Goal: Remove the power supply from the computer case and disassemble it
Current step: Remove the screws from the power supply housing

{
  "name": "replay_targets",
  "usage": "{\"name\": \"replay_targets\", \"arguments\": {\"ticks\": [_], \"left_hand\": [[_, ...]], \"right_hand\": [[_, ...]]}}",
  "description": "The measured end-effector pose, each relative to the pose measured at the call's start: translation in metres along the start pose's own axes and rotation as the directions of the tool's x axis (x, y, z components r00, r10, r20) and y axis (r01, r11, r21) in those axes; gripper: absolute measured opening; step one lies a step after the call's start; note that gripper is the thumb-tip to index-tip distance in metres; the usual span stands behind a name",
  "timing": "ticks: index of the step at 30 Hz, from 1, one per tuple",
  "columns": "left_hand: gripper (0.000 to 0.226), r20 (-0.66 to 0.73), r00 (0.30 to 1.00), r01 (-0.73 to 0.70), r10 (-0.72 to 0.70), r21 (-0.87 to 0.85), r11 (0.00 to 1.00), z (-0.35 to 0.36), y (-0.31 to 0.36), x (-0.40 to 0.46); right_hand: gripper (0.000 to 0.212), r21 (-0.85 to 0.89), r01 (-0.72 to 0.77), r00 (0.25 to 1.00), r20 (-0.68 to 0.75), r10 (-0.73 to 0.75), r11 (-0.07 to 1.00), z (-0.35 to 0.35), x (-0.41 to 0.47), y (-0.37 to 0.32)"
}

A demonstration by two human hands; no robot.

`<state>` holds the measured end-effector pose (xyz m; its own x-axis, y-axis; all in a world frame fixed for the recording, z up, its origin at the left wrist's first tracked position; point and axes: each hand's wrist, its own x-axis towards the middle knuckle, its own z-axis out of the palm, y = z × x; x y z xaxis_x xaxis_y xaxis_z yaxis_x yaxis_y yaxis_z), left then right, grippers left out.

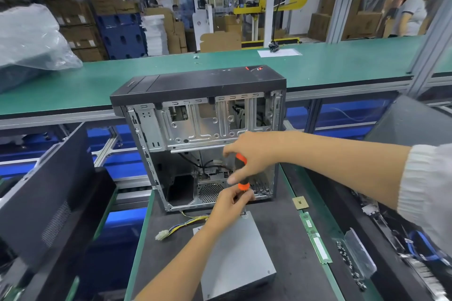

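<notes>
Power supply [241, 255] lies flat at six o'clock of the open computer case [200, 134], right hand [254, 154] gripping the screwdriver [242, 173], left hand [232, 205] pinching its shaft; a tilted tip could slip off the corner screw and strip it.

One computer case [200, 129], one power supply [239, 256], one screwdriver [242, 171], two memory sticks [315, 237].

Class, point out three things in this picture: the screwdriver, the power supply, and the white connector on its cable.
screwdriver [241, 161]: head view, orange-black handle.
power supply [234, 254]: head view, grey top cover.
white connector [160, 236]: head view, plug body.
</notes>
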<state>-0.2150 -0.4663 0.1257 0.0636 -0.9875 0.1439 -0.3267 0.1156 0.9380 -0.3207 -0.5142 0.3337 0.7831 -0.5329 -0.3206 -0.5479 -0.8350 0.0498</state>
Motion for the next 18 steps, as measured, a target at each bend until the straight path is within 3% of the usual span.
{"name": "replay_targets", "arguments": {"ticks": [3, 5, 6, 8, 11, 14, 16, 18], "left_hand": [[0.024, 0.016, 1.000, 0.011, -0.011, -0.011, 1.000, -0.002, 0.004, 0.002], [0.026, 0.022, 1.000, 0.012, -0.011, -0.014, 1.000, -0.004, 0.008, 0.003], [0.026, 0.023, 1.000, 0.008, -0.008, -0.016, 1.000, -0.005, 0.009, 0.003], [0.028, 0.022, 1.000, 0.002, -0.002, -0.022, 1.000, -0.006, 0.011, 0.003], [0.032, 0.023, 1.000, 0.010, -0.009, -0.041, 0.999, -0.005, 0.013, 0.002], [0.031, 0.029, 0.999, 0.028, -0.026, -0.067, 0.997, -0.005, 0.016, 0.001], [0.037, 0.036, 0.999, 0.043, -0.039, -0.102, 0.994, -0.006, 0.017, 0.002], [0.039, 0.049, 0.998, 0.038, -0.032, -0.140, 0.989, -0.007, 0.018, 0.003]], "right_hand": [[0.051, -0.177, -0.126, 0.988, -0.107, 0.108, 0.976, 0.005, 0.004, -0.007], [0.023, -0.129, -0.048, 0.998, 0.021, 0.051, 0.990, 0.001, 0.004, -0.005], [0.024, -0.066, -0.004, 0.994, 0.113, 0.011, 0.998, -0.003, 0.003, -0.002], [0.048, 0.018, 0.011, 0.978, 0.206, -0.015, 1.000, -0.011, -0.001, 0.003], [0.062, -0.077, -0.099, 0.992, 0.077, 0.105, 0.992, -0.006, -0.003, -0.002], [0.049, -0.174, -0.134, 0.991, -0.034, 0.130, 0.976, 0.005, 0.000, -0.004], [0.016, -0.125, -0.065, 0.996, 0.057, 0.073, 0.990, 0.006, 0.000, -0.001], [0.040, 0.000, -0.016, 0.986, 0.167, 0.016, 1.000, 0.000, -0.003, 0.004]]}}
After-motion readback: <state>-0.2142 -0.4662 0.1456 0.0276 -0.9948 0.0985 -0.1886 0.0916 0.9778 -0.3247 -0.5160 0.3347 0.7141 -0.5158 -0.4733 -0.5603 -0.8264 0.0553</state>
